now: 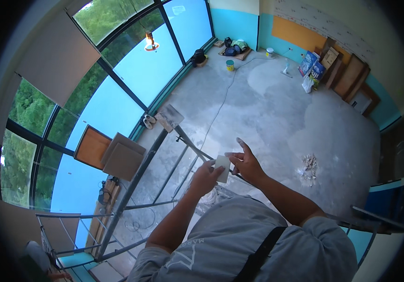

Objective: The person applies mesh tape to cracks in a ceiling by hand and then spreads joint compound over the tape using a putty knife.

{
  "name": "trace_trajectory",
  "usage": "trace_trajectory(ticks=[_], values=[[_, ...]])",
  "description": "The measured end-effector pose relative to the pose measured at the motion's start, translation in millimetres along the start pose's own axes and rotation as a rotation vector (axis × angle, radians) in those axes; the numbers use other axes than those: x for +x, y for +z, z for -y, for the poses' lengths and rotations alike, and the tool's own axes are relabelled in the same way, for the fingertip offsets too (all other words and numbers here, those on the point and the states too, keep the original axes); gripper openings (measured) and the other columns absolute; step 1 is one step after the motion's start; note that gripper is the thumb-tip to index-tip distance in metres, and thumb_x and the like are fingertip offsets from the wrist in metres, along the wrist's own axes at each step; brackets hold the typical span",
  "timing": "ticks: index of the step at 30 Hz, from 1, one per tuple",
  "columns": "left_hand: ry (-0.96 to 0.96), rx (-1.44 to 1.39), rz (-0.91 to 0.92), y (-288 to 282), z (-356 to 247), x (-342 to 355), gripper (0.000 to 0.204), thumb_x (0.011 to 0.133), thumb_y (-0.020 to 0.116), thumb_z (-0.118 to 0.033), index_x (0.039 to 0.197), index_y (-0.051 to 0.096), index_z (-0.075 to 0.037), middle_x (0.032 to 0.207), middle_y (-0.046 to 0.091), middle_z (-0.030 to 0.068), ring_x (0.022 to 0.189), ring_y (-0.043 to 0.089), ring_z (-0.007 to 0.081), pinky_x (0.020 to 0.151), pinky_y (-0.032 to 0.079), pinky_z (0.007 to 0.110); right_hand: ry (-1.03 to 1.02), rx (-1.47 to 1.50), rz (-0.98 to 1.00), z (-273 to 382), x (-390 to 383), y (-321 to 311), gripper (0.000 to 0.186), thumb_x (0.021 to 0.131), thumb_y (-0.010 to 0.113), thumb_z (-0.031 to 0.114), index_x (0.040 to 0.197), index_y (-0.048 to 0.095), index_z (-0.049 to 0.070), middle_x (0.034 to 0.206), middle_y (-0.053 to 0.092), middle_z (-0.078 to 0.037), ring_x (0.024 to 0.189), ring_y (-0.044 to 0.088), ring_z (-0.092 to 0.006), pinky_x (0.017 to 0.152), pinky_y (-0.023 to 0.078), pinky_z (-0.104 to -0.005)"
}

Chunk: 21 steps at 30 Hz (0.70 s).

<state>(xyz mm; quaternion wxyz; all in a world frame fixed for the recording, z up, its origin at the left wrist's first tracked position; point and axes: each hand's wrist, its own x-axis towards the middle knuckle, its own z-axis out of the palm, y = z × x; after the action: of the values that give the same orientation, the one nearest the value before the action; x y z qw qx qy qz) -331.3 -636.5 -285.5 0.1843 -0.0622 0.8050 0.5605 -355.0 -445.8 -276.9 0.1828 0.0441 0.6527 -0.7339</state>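
In front of my chest my left hand (205,177) is closed on a pale, flat rectangular plate (222,169), perhaps a plastic putty spreader. Its thumb lies across the face of the plate. Close by on the right is my right hand (247,164), one finger stretched up and away, another digit at the plate's upper right edge. I cannot tell whether that digit touches the plate. The fingers of this hand are apart, and nothing shows in its grip. Whitish dust or paste marks the fingertips.
Metal scaffold bars (136,164) stand at my left, with a flat board (169,117) at their top. A lit bulb (150,43) hangs by the windows. Below are a rubble pile (308,167), a cable (221,105), a bucket (230,65), bags (309,63) and leaning boards (351,77).
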Motion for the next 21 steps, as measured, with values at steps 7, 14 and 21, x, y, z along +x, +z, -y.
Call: trace_trajectory(ticks=[7, 14, 21], values=[[-0.021, -0.017, 0.231, -13, -13, 11, 0.047, 0.091, 0.062, -0.034, 0.121, 0.057, 0.003, 0.089, 0.069, 0.0161, 0.065, 0.066, 0.0197, 0.054, 0.051, 0.031, 0.027, 0.24, 0.185, -37, 10, -5, 0.053, 0.091, 0.06, 0.005, 0.141, 0.042, 0.004, 0.123, 0.058, -0.013, 0.1, 0.063, -0.0179, 0.083, 0.057, -0.0333], [0.134, 0.309, -0.503, -95, 68, 151, 0.051, 0.087, 0.068, -0.039, 0.115, 0.055, 0.002, 0.094, 0.066, 0.021, 0.09, 0.064, 0.0359, 0.078, 0.049, 0.042, 0.049, 0.113, -0.01, -27, 4, -4, 0.052, 0.085, 0.063, -0.002, 0.135, 0.049, 0.002, 0.124, 0.058, -0.01, 0.1, 0.063, -0.0177, 0.087, 0.056, -0.0338], [-0.254, 0.064, -0.7, -181, 127, 272, 0.086, 0.08, 0.069, -0.051, 0.131, 0.039, 0.013, 0.116, 0.059, 0.0302, 0.101, 0.063, 0.0397, 0.083, 0.051, 0.039, 0.098, 0.059, -0.152, -17, -11, -20, 0.05, 0.083, 0.067, -0.001, 0.13, 0.052, 0.001, 0.125, 0.058, -0.008, 0.09, 0.064, -0.0147, 0.08, 0.055, -0.0293]])
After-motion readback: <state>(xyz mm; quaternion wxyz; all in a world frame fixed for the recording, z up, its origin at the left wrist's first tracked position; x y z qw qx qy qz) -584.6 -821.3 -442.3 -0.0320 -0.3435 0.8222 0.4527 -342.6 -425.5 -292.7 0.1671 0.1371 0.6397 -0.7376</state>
